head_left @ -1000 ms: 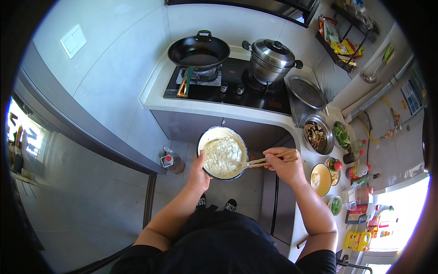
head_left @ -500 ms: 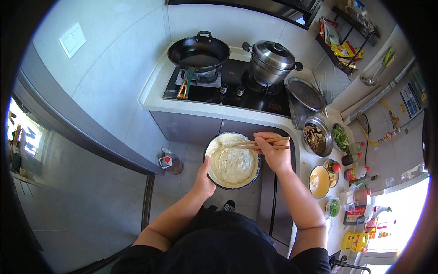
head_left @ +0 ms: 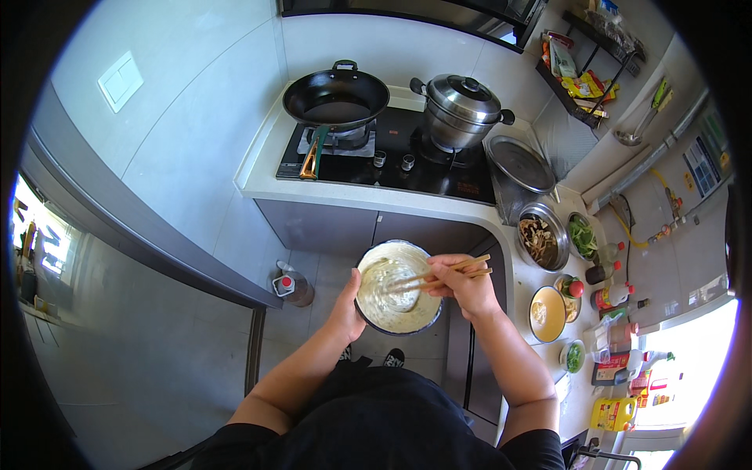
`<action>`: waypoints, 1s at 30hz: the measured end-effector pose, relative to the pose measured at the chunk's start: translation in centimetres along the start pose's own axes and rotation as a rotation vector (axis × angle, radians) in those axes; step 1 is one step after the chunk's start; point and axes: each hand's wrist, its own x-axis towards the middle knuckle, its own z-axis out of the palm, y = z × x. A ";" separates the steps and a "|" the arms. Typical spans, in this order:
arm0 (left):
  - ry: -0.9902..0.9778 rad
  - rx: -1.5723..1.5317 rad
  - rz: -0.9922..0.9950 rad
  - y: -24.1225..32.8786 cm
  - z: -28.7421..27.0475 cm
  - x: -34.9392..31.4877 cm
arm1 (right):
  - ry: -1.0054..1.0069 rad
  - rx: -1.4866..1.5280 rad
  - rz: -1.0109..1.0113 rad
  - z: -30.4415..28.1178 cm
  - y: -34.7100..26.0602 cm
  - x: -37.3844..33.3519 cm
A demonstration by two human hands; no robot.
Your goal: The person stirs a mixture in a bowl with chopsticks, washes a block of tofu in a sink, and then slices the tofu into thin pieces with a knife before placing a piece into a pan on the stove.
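My left hand [head_left: 346,309] grips the left rim of a dark-rimmed bowl [head_left: 419,317], its thumb on the edge and the other fingers hidden beneath. A thick, pale batter [head_left: 384,291] with green flecks coats the inside. In my right hand [head_left: 464,287] is a pair of wooden chopsticks [head_left: 475,266], closed in the fingers above the bowl's right rim. Their tips are down in the batter, left of the bowl's middle, and look smeared by motion. The bowl is held in the air in front of my body, over the floor.
Ahead, a black wok [head_left: 337,92] and a lidded steel pot [head_left: 464,110] stand on the stove [head_left: 360,168]. Along the right counter are a steel bowl of sliced mushrooms [head_left: 540,239], a yellow bowl [head_left: 547,313] and several bottles [head_left: 603,272]. A jug [head_left: 293,287] stands on the floor at left.
The chopstick tips have swept through the batter, from the bowl's upper part to lower left of it. The bowl sits slightly lower in view, and the batter has shifted to its left side.
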 end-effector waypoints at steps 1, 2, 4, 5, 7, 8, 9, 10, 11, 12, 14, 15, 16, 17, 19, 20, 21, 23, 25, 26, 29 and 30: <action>0.000 -0.006 -0.020 -0.1 -0.2 -0.1 | 0.020 0.022 -0.036 0.0 0.1 0.4; -0.001 -0.013 -0.039 -0.1 -0.3 -0.3 | 0.040 0.012 -0.077 -0.5 0.2 0.8; -0.025 -0.045 -0.071 0.2 -0.7 -0.6 | 0.077 -0.033 -0.166 -1.4 -0.5 1.0; -0.044 -0.059 -0.067 0.5 -0.9 -0.7 | 0.080 -0.051 -0.202 -1.9 -0.7 0.9; -0.084 -0.089 -0.056 1.2 -0.9 -0.8 | 0.078 -0.129 -0.179 -3.1 -0.8 0.7; -0.063 -0.103 -0.051 1.5 -0.7 -0.9 | 0.068 -0.169 -0.160 -3.5 -0.8 0.4; -0.028 -0.081 -0.021 1.5 -0.7 -0.8 | 0.060 -0.211 -0.143 -3.8 -0.8 0.1; 0.007 -0.058 0.010 1.4 -0.8 -0.7 | 0.047 -0.209 -0.103 -4.2 -0.6 0.0; 0.042 -0.035 0.040 1.4 -0.8 -0.6 | 0.024 -0.175 -0.051 -4.3 -0.3 -0.3; 0.080 0.000 0.031 1.4 -0.5 -0.6 | 0.005 -0.142 0.001 -4.5 0.0 -0.6; 0.155 0.071 0.013 1.4 0.1 -0.7 | -0.031 -0.081 0.087 -4.5 1.1 -1.1; 0.176 0.130 -0.023 1.4 0.2 -0.6 | -0.053 -0.020 0.119 -4.4 2.0 -1.3; 0.196 0.188 -0.060 1.3 0.3 -0.6 | -0.040 0.056 0.157 -4.2 2.6 -1.5; 0.216 0.247 -0.097 1.3 0.4 -0.6 | -0.027 0.132 0.195 -3.9 3.1 -1.8; 0.199 0.255 -0.063 1.3 0.3 -0.7 | 0.003 0.291 0.200 -3.7 4.1 -1.9; 0.190 0.259 -0.047 1.3 0.3 -0.7 | 0.037 0.382 0.208 -3.6 4.4 -1.9; 0.182 0.261 -0.030 1.3 0.3 -0.8 | 0.069 0.472 0.218 -3.3 4.4 -2.0; 0.142 0.209 0.012 1.3 0.1 -0.7 | 0.098 0.564 0.117 -2.9 3.7 -2.2; 0.113 0.147 0.034 1.3 0.0 -0.8 | 0.156 0.562 -0.007 -2.4 2.4 -2.4; 0.105 0.113 0.034 1.4 0.1 -0.9 | 0.170 0.493 -0.073 -2.3 1.9 -2.4; 0.071 0.055 0.047 1.7 0.2 -1.2 | 0.214 0.186 -0.284 -1.9 0.5 -2.5; 0.057 0.041 0.050 1.7 0.2 -1.3 | 0.191 0.052 -0.348 -2.0 0.5 -2.4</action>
